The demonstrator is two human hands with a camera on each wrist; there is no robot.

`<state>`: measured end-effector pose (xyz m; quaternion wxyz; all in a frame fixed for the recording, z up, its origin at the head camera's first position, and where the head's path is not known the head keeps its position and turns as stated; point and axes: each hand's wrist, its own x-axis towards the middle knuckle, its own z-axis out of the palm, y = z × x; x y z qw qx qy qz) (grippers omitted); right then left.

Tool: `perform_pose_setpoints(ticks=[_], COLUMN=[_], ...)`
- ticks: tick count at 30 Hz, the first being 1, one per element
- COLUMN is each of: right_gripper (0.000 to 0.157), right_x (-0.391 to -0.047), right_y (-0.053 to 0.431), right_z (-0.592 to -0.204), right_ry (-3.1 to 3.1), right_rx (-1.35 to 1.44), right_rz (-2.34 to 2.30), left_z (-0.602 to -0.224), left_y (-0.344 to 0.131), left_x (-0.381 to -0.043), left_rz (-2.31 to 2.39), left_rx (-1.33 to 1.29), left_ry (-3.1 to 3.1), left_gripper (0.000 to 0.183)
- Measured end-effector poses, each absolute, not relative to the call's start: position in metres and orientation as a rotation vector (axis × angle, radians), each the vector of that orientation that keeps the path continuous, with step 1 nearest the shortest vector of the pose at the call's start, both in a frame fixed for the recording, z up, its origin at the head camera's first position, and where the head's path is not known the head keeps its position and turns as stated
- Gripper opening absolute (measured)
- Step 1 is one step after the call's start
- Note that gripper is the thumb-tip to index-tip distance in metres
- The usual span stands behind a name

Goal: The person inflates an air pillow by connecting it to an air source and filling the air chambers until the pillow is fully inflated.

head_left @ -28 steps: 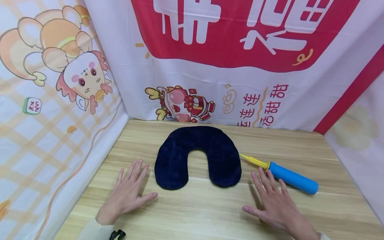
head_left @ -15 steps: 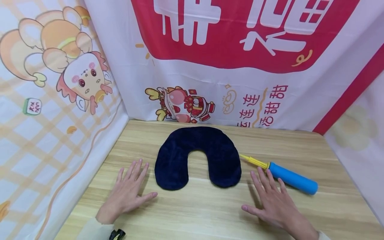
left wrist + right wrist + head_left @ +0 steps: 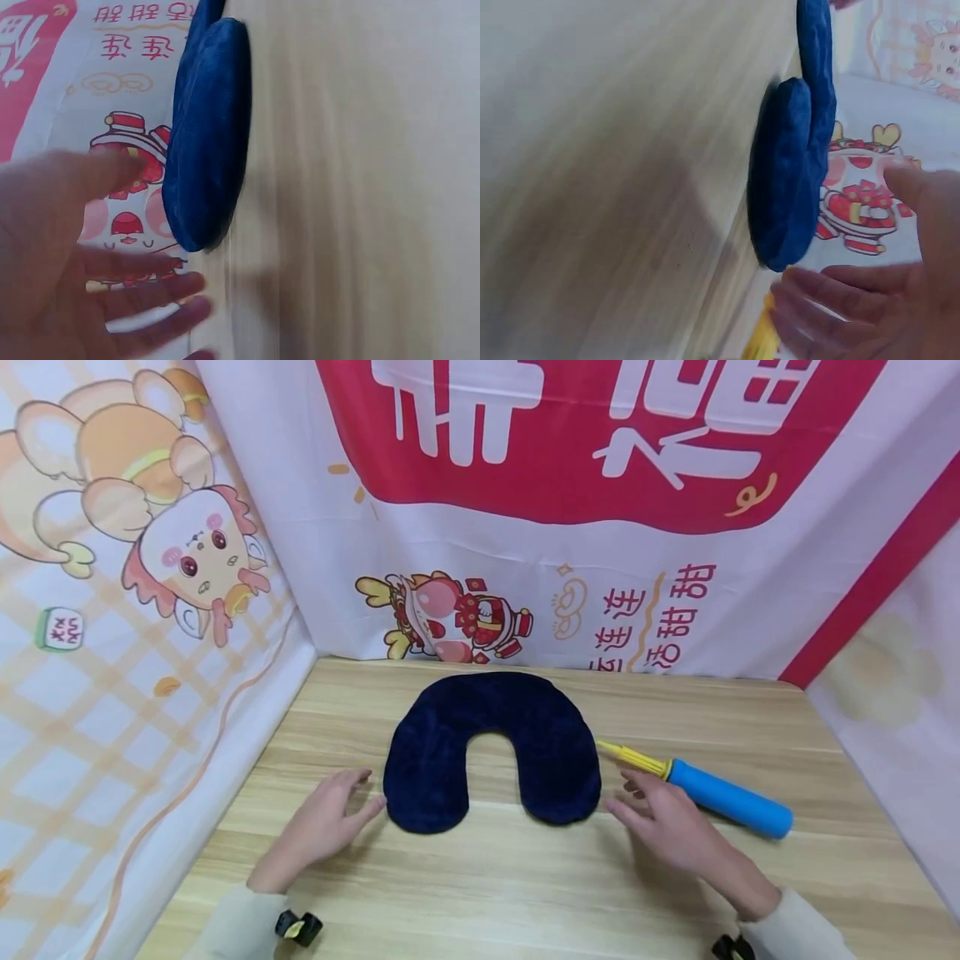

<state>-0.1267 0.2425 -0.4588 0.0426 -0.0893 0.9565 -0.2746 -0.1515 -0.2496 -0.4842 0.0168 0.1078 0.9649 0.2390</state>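
A dark blue U-shaped neck pillow [image 3: 491,702] lies flat on the wooden table, its opening toward me. Just left of it is my left hand [image 3: 322,822], thumb tip right at the pillow's left edge and fingers loosely bent. My right hand [image 3: 667,818] is at the pillow's right side, thumb near its edge, fingers relaxed. Both hands hold nothing. In the left wrist view the fingers [image 3: 150,296] spread below the end of the pillow [image 3: 210,135]. The right wrist view has the fingers [image 3: 840,292] apart from the pillow [image 3: 787,180].
Beyond my right hand lies a hand pump with a blue barrel [image 3: 731,797] and a yellow nozzle [image 3: 633,760], its tip close to the pillow. Printed cloth [image 3: 465,543] hangs behind the wooden table [image 3: 495,902] and along both sides.
Both hands have moved in toward the pillow's sides, their fingers going from flat and spread to loosely bent. The view has shifted slightly. Pillow and pump lie as before.
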Motion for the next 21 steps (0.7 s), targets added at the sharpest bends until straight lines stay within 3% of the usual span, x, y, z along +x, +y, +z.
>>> perform_pose_setpoints(ticks=[4, 6, 13, 21], right_gripper=[0.045, 0.038, 0.053, 0.049], right_x=[-0.150, -0.157, -0.174, -0.178], right_y=[0.235, 0.230, 0.215, 0.206], right_z=[-0.466, -0.472, -0.491, -0.493], right_ry=[2.840, 2.822, 2.808, 2.815], right_rx=[-0.102, -0.053, 0.030, 0.047], right_rz=[-0.967, -0.964, -0.903, -0.906], left_z=[-0.486, -0.487, -0.494, -0.500], left_y=[-0.244, -0.239, -0.224, -0.226], left_x=[-0.167, -0.171, -0.177, -0.186], left_rz=[0.943, 0.993, 1.165, 1.348], left_rx=[0.027, -0.066, -0.137, -0.207], left_ry=[2.828, 2.748, 2.645, 2.567], left_gripper=[0.050, 0.045, 0.028, 0.021])
